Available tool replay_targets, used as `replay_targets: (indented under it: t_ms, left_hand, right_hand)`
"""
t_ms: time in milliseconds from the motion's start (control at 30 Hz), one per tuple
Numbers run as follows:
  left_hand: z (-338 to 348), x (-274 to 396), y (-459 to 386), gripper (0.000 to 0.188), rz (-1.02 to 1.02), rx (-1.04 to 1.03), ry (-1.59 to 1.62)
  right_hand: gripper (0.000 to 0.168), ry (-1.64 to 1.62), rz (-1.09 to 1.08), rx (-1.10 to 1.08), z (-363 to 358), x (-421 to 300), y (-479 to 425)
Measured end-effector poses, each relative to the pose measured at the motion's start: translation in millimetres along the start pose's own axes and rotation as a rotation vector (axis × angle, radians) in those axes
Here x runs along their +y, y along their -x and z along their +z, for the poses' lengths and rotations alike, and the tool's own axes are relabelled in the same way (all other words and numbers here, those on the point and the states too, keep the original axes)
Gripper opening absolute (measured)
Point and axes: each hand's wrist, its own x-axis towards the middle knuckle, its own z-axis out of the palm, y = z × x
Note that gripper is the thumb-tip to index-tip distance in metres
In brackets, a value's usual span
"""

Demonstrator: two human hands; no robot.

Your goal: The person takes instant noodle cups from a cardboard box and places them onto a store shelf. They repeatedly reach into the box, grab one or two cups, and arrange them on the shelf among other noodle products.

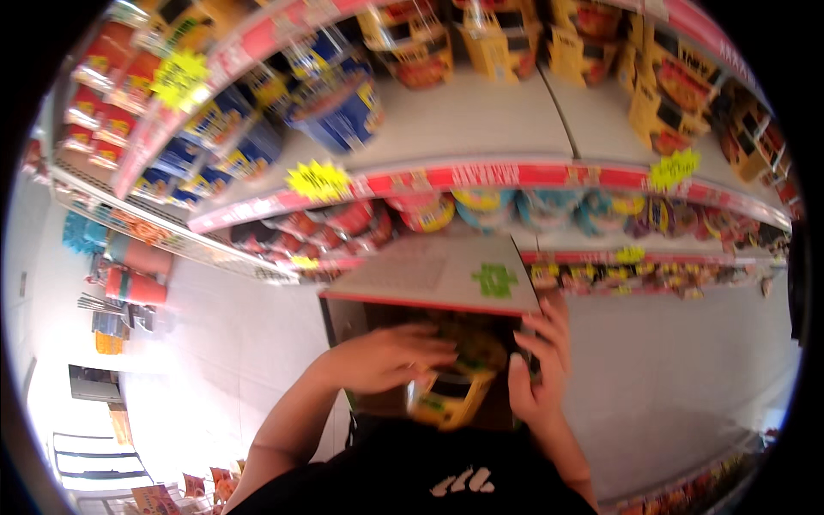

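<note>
An open cardboard box [418, 273] is held close against my black shirt, its pale flap marked with a green print. My left hand [386, 357] reaches over the opening, its fingers at a yellow instant-noodle tub [450, 393] inside. Whether those fingers grip the tub is unclear, as the picture is blurred. My right hand [542, 354] holds the box's right side, fingers on the outer edge and thumb towards the inside. Darker contents behind the tub are hard to make out.
Ahead, a curved-looking shelf [476, 119] bears yellow noodle tubs [502, 51] and blue tubs [344, 116]. Red and teal bowls [547, 209] fill the level below. Yellow star tags hang on the red shelf edge [476, 175]. Red bins [135, 285] stand at the left; a wire rack with packets is lower left.
</note>
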Motion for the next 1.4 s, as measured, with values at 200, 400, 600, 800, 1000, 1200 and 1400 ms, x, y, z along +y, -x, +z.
replay_targets:
  t_ms: [200,400,600,800,1000,1200,1400]
  left_hand:
    - [-118,70,82,0.048,0.594,0.506,0.153]
    - [-229,162,139,0.080,0.415,1.294,-0.463]
    - [-353,221,70,0.056,0.246,1.213,-0.786]
    - [-335,253,-3,0.036,0.145,1.122,-1.030]
    - [-371,246,-14,0.036,0.015,1.164,-1.252]
    - [-404,224,-26,0.036,0.003,1.239,-1.243]
    - [-414,198,-40,0.041,0.119,1.354,-1.380]
  right_hand:
    - [0.029,0.022,0.016,0.007,3,-6,-4]
    - [0.031,-0.021,-0.001,-0.002,9,-10,-2]
    - [0.031,-0.014,-0.011,0.034,3,-1,0]
    - [0.023,-0.026,-0.011,0.017,2,-1,0]
    - [0.022,-0.059,-0.018,-0.002,2,-2,-1]
    - [0.023,-0.062,-0.025,-0.001,4,-3,-1]
    - [0.033,-0.025,-0.035,0.019,2,1,0]
